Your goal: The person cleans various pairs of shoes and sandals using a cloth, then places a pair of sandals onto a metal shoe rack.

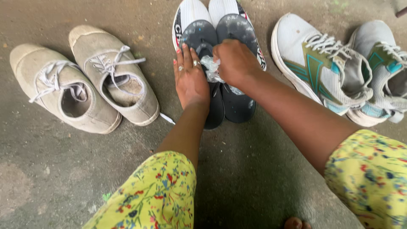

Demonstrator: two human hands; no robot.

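Observation:
Two black and white slip-on shoes (231, 29) lie side by side on the concrete floor, toes pointing away from me. My left hand (190, 78) rests flat on the left shoe, fingers spread, rings on two fingers. My right hand (235, 61) is closed around a crumpled wad of clear plastic (210, 68) and presses it on the shoes where they meet. Both arms wear yellow floral sleeves.
A pair of worn beige lace-up sneakers (85, 80) sits to the left. A pair of grey sneakers with teal and olive accents (335, 68) sits to the right. The floor (254, 169) is rough grey concrete. A toe (294, 222) shows at the bottom edge.

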